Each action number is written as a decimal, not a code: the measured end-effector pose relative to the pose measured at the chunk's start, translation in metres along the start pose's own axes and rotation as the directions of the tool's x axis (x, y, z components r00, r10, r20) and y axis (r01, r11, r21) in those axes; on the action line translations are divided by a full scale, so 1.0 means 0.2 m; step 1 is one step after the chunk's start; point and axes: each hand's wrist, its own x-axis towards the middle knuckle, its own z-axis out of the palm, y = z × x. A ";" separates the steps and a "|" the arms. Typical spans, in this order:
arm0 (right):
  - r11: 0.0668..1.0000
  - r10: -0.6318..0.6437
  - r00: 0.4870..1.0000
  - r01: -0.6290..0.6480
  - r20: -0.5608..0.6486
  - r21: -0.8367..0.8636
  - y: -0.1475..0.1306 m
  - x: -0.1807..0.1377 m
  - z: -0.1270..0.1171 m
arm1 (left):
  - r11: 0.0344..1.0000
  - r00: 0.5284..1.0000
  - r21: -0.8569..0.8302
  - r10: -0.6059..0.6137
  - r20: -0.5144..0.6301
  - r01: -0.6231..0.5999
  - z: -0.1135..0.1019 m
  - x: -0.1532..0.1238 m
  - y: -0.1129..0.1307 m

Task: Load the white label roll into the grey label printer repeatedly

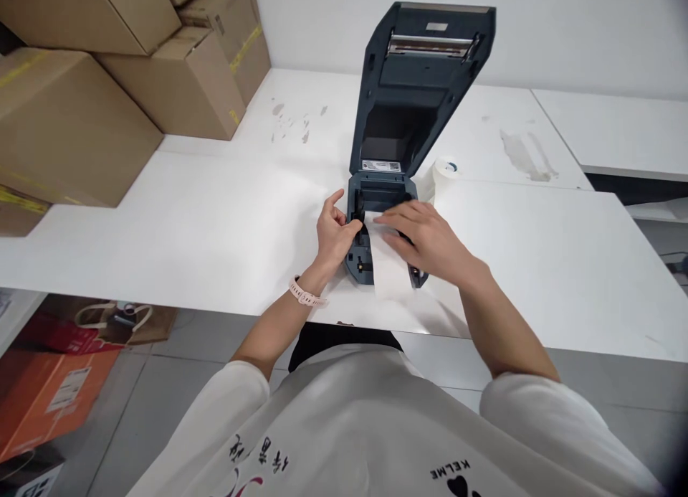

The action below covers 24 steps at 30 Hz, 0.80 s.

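A dark blue-grey label printer [365, 269] stands on the white table, its lid [411, 99] tilted up and back. White label paper [391, 264] runs from inside it over the front edge. My left hand [334, 233] is at the printer's left wall: the index finger points up, other fingers are curled, and the thumb presses at the black roll holder [358, 214] inside. Above the paper, my right hand [424, 239] has its fingers stretched out, with the fingertips at the paper's upper part. Whether they touch it is unclear. This hand covers the printer's right side.
Behind the printer's right side stands a white label roll [445, 170]. Cardboard boxes [69, 117] are stacked at the table's back left. The table's front edge [215, 310] runs before my body. An orange box [59, 396] and a paper bag [153, 325] are below, left.
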 end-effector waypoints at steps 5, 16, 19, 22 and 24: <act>0.993 0.059 0.990 -0.045 -0.129 0.113 -0.19 -0.27 0.07 | 1.000 1.000 -0.025 -0.005 -0.005 0.005 0.00 0.01 -0.03; 0.979 0.163 0.972 -0.138 -0.170 0.147 -0.24 -0.35 0.18 | 0.988 0.975 -0.121 -0.068 0.213 0.095 0.02 0.05 -0.06; 0.967 0.185 0.971 -0.153 -0.149 0.203 -0.25 -0.37 0.18 | 0.986 0.964 -0.116 -0.087 0.251 0.119 0.01 0.05 -0.06; 0.911 0.178 0.977 -0.118 -0.117 0.395 -0.19 -0.38 0.13 | 0.986 0.964 -0.125 -0.079 0.255 0.114 0.00 0.05 -0.05; 0.836 0.225 0.946 -0.065 -0.233 0.545 -0.09 -0.34 0.07 | 0.989 0.976 -0.126 -0.050 0.212 0.078 0.00 0.05 -0.05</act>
